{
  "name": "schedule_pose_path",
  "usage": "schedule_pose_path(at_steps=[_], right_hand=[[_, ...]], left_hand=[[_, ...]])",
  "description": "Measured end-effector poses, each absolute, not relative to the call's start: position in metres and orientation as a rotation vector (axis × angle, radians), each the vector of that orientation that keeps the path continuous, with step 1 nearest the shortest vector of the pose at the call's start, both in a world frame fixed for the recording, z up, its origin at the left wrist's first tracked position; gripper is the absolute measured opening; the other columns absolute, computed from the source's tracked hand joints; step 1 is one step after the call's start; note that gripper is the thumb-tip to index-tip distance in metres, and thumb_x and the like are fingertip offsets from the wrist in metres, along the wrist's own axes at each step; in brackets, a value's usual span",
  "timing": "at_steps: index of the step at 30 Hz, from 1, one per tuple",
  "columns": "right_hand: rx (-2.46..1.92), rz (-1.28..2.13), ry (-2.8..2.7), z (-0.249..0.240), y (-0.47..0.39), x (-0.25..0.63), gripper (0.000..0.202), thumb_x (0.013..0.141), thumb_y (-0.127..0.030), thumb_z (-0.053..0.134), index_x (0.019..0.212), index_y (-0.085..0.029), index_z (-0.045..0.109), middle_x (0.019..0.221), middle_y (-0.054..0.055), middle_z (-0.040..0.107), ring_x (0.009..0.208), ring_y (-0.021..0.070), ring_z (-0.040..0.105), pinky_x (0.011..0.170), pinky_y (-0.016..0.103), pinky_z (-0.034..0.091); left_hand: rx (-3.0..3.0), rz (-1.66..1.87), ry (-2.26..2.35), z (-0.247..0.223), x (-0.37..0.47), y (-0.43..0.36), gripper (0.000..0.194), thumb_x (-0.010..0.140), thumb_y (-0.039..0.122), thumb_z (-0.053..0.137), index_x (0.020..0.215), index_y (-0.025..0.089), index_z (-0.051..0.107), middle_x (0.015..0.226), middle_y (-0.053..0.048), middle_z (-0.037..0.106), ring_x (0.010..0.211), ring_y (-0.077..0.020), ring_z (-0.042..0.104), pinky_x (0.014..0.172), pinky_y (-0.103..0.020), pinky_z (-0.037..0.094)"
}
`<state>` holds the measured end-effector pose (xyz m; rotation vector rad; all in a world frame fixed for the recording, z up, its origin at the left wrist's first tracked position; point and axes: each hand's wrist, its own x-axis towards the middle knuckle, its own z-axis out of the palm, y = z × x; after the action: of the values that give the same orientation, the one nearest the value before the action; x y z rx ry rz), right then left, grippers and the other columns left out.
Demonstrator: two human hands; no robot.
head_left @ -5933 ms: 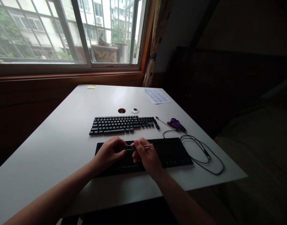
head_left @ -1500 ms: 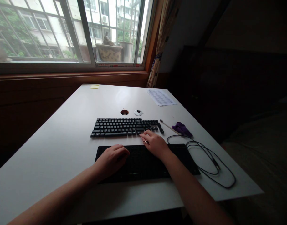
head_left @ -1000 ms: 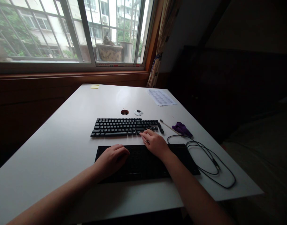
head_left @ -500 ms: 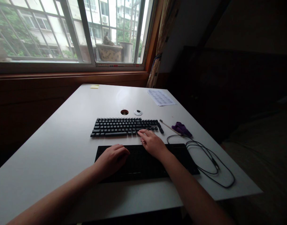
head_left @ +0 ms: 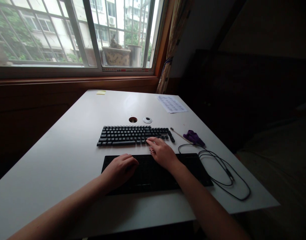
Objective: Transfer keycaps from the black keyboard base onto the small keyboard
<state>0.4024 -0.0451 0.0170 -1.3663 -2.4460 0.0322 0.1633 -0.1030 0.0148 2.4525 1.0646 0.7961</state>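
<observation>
A black keyboard base (head_left: 153, 180) lies near the front of the white table, with no raised keycaps showing on it. Behind it, loose black keycaps (head_left: 124, 135) stand in rows in a keyboard layout. My left hand (head_left: 121, 168) rests over the left part of the base with its fingers curled; what they hold, if anything, is hidden. My right hand (head_left: 161, 151) reaches over the base's back edge, thumb and fingertips together at the front row of keycaps, near its right part. Whether a keycap is between those fingertips is too small to tell.
A black cable (head_left: 239, 199) loops on the table's right side. Beside the keycaps lie a thin stick (head_left: 180, 136) and a purple cloth (head_left: 193, 137). Printed paper (head_left: 172, 104), a yellow note (head_left: 101, 92), a round hole (head_left: 133, 119) and a white ring (head_left: 147, 120) are farther back.
My right hand has shifted very slightly to the left at the front row of keycaps. My left hand has stayed nearly still.
</observation>
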Motion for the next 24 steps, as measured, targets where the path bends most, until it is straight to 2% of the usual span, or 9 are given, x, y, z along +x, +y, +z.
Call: schedule_pose_path(at_steps=[6,24], right_hand=[[-1.336,0.029,-2.46,0.025,-0.05,0.386,0.04,0.093,-0.017,0.043,0.129,-0.021,0.061,0.134,0.003,0.058,0.11,0.0227,0.052,0.099,0.036,0.046],[-1.423,0.001,-2.498,0.011,-0.049,0.384,0.049,0.089,-0.017,0.047,0.137,-0.021,0.054,0.14,0.004,0.054,0.115,0.0246,0.048,0.1,0.037,0.045]], left_hand=[[2.453,0.793,1.061,0.012,0.164,-0.102,0.013,0.09,0.011,0.052,0.093,0.019,0.062,0.085,-0.003,0.064,0.079,-0.016,0.059,0.075,-0.028,0.047],[2.466,0.793,1.06,0.012,0.164,-0.102,0.012,0.09,0.012,0.052,0.092,0.018,0.063,0.085,-0.003,0.063,0.079,-0.0159,0.058,0.074,-0.027,0.046]])
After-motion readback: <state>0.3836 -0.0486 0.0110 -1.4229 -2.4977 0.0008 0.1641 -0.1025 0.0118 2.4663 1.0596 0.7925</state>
